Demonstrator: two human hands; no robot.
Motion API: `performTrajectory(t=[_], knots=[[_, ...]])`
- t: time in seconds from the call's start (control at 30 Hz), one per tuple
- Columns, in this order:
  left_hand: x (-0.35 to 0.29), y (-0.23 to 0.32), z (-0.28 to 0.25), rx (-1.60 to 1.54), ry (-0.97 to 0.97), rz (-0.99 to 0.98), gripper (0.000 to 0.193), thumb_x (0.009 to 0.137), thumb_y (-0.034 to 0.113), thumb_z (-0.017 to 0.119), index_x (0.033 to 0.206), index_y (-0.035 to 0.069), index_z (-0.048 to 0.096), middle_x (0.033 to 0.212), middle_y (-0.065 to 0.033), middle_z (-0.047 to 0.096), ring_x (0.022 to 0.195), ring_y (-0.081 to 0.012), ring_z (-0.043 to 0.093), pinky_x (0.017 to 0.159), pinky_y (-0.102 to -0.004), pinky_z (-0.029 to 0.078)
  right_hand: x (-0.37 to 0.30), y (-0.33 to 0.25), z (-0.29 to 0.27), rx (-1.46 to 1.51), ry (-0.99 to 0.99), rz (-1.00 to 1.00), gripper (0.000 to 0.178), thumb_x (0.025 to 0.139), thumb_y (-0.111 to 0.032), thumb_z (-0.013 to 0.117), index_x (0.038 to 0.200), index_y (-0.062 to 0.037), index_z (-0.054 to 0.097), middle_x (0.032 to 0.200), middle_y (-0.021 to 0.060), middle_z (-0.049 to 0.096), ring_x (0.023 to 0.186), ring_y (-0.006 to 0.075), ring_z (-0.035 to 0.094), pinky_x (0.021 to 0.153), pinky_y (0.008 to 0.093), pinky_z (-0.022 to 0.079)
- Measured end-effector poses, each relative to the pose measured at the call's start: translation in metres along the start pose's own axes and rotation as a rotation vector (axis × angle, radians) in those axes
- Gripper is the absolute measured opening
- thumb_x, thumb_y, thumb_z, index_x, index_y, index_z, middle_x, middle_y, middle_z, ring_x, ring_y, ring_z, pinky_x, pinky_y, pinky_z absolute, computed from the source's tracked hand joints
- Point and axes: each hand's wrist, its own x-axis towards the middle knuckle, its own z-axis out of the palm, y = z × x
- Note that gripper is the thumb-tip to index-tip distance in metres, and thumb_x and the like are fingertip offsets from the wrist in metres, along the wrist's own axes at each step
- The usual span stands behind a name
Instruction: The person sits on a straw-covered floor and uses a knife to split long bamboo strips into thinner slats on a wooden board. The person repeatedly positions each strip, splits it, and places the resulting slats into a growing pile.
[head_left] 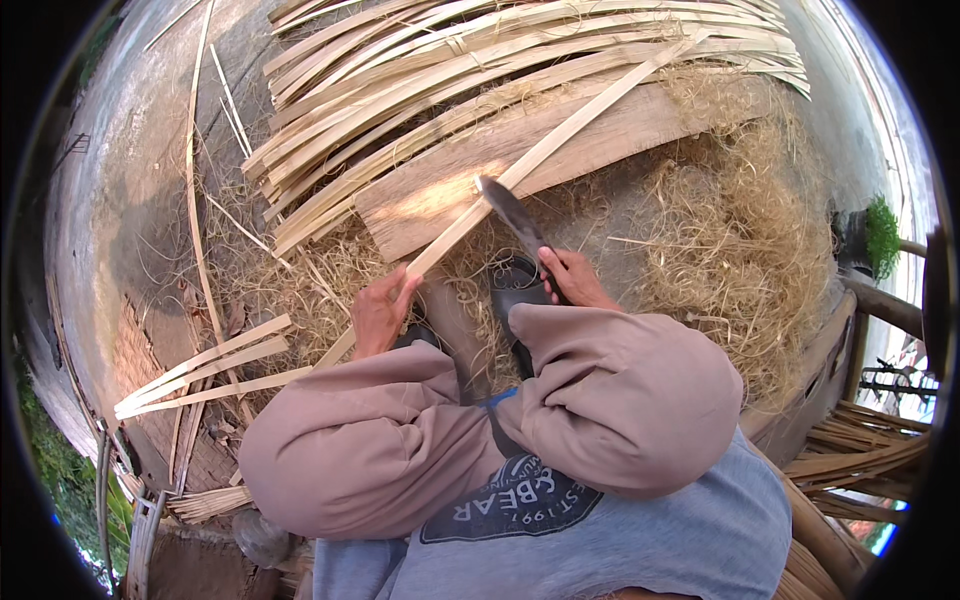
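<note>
My left hand (380, 308) is closed round a long pale bamboo strip (565, 133). From there the strip slants up to the right, over a flat wooden board (400, 215) and onto a pile of similar strips. In my right hand (575, 278) is a knife (512, 215) with a broad dark blade, gripped by its handle. The blade's tip end lies against the strip near the board's front edge, and whether it cuts into it I cannot tell. Both forearms are mostly hidden by my bent, cloth-covered knees.
Many bamboo strips (400, 95) lie stacked beyond the board. Curly shavings (730, 260) heap up on the right and around my dark shoes (512, 290). Several split strips (215, 360) rest at the left. A potted plant (882, 238) and poles stand at the far right.
</note>
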Motion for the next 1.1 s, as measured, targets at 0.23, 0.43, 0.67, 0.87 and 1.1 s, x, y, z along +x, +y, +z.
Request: performTrajectory(t=[0.23,0.43,0.67,0.87,1.1], knots=[[0.010,-0.005,-0.008,-0.096,-0.085,-0.004,0.042,0.094,0.040,0.077,0.125,0.011,0.076,0.086,-0.0157,0.077,0.074,-0.0230,0.072,0.070,-0.0362,0.052,-0.001,0.016,-0.016,0.005,0.091,-0.053,0.055,0.107,-0.051,0.054,0.083,-0.0012,0.061,0.065,0.0030,0.059,0.052,0.0107,0.057,0.048,0.0272,0.047],[0.013,-0.012,-0.003,-0.150,-0.076,0.027,0.041,0.094,0.042,0.077,0.124,0.015,0.077,0.077,-0.0148,0.074,0.067,-0.0261,0.068,0.066,-0.0379,0.050,-0.005,0.027,-0.007,-0.060,-0.021,-0.045,0.056,0.107,-0.053,0.053,0.087,-0.0017,0.061,0.068,0.0039,0.060,0.051,0.0102,0.055,0.048,0.0268,0.045],[0.015,-0.020,-0.002,-0.225,-0.107,0.045,0.043,0.095,0.042,0.076,0.126,0.013,0.076,0.085,-0.0161,0.076,0.069,-0.0211,0.068,0.068,-0.0352,0.051,-0.007,0.017,-0.008,-0.106,-0.049,-0.021,0.057,0.107,-0.054,0.053,0.087,-0.0015,0.062,0.067,0.0033,0.059,0.057,0.0110,0.057,0.051,0.0275,0.047],[0.018,-0.021,-0.001,-0.238,-0.132,0.038,0.044,0.095,0.044,0.075,0.127,0.013,0.075,0.084,-0.0156,0.075,0.068,-0.0187,0.064,0.066,-0.0348,0.049,-0.006,0.007,-0.008,0.164,0.062,0.095,0.057,0.106,-0.055,0.054,0.087,-0.0013,0.062,0.068,0.0043,0.060,0.060,0.0115,0.057,0.054,0.0290,0.047],[0.016,-0.041,0.011,-0.245,-0.095,0.036,0.041,0.094,0.044,0.076,0.124,0.016,0.077,0.081,-0.0162,0.074,0.063,-0.0234,0.062,0.064,-0.0371,0.048,-0.005,0.014,0.007,0.235,0.166,0.066,0.056,0.106,-0.055,0.055,0.089,-0.0027,0.061,0.068,0.0042,0.059,0.050,0.0126,0.056,0.046,0.0288,0.045]])
